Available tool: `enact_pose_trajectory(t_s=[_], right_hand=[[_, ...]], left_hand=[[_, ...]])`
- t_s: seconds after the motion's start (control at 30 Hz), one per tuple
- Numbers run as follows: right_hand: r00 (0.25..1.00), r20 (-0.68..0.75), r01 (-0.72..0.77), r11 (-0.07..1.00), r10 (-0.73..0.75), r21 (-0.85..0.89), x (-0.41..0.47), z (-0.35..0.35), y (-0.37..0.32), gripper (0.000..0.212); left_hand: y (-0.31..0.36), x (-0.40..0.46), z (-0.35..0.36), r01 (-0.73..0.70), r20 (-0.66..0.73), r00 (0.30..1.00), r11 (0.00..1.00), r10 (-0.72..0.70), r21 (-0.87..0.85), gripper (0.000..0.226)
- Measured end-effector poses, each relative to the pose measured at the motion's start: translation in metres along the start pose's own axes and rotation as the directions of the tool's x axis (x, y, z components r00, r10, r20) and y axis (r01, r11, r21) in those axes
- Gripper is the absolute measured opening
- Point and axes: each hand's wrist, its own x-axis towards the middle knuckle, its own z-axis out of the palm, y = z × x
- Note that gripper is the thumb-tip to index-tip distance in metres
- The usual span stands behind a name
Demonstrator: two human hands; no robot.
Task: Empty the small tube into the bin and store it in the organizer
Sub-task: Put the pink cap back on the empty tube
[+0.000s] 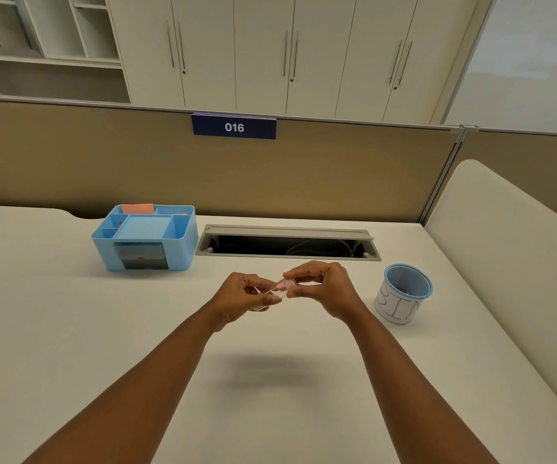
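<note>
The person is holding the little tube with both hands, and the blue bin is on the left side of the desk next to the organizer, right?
Not quite. The head view shows the bin on the right side of the desk, far from the organizer, which sits on the left. The rest is right: the left hand and the right hand both hold the little tube.

Blue organizer [143, 237], blue-rimmed white bin [404, 293], seemingly clear pinkish tube [278, 289].
</note>
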Motion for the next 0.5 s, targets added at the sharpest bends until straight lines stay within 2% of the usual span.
enact_pose_trajectory(t_s=[0.3, 0.5], right_hand=[[0.999, -0.031, -0.024, 1.000, 0.024, -0.018, -0.003, 0.008, 0.005, 0.025], [1.000, 0.023, -0.001, 0.990, 0.004, -0.141, -0.001, 0.021, 0.008, 0.026]], left_hand=[[-0.003, 0.003, -0.001, 0.032, 0.010, 0.999, 0.999, -0.032, 0.036, 0.028], [-0.012, -0.002, -0.009, 0.074, -0.014, 0.997, 0.991, -0.073, 0.114, 0.033]])
